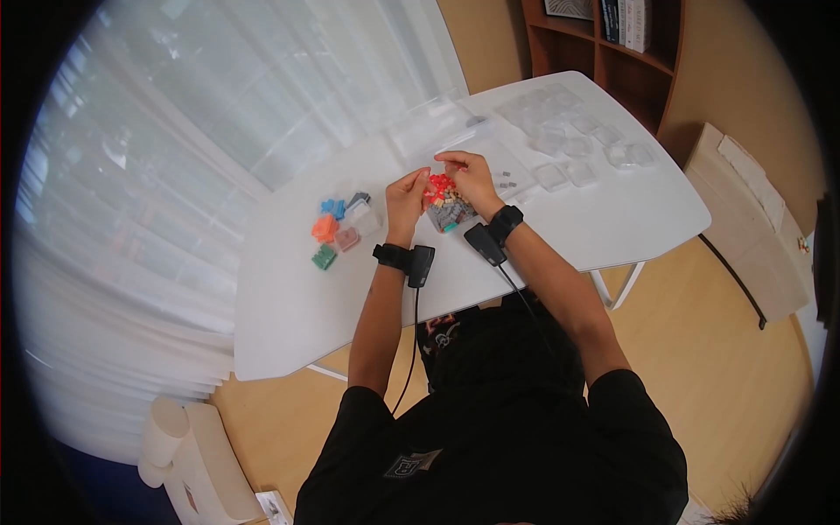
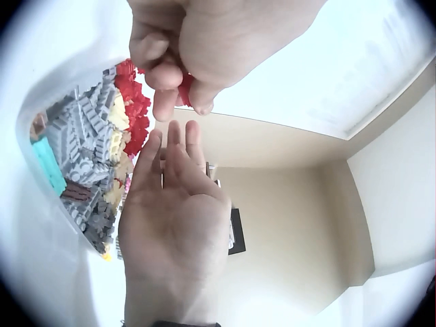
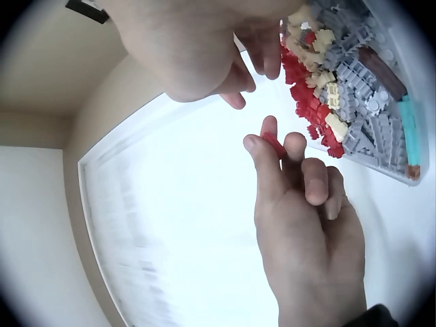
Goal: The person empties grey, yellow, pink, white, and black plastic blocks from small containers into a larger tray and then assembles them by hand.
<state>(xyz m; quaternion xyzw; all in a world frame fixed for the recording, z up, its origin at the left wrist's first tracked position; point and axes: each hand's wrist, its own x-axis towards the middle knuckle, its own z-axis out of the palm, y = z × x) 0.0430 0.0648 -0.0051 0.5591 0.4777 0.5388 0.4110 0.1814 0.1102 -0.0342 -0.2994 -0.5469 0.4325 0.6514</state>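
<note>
Thumb and index finger of my left hand (image 1: pixel 407 203) (image 2: pixel 228 37) (image 3: pixel 310 238) pinch a small red piece (image 2: pixel 184 90) (image 3: pixel 274 144). Facing it is my right hand (image 1: pixel 475 184) (image 2: pixel 178 228) (image 3: pixel 197 48), its fingers loosely extended, nothing visible in them. A small gap separates the fingertips of the two hands. Beside and below them, a clear container (image 2: pixel 28 109) (image 3: pixel 424 109) holds a heap of grey pieces (image 1: pixel 449 213) (image 2: pixel 78 129) (image 3: pixel 361 82), red pieces (image 1: pixel 442 185) (image 2: pixel 136 112) (image 3: pixel 306 99), cream ones and a teal one.
Left on the white table (image 1: pixel 297 315), blue pieces (image 1: pixel 333 208), orange pieces (image 1: pixel 325 229) and green pieces (image 1: pixel 324 256) lie near small clear boxes. Several clear boxes (image 1: pixel 551 177) stand at the back right. A few grey pieces (image 1: pixel 506 179) lie right of my right hand.
</note>
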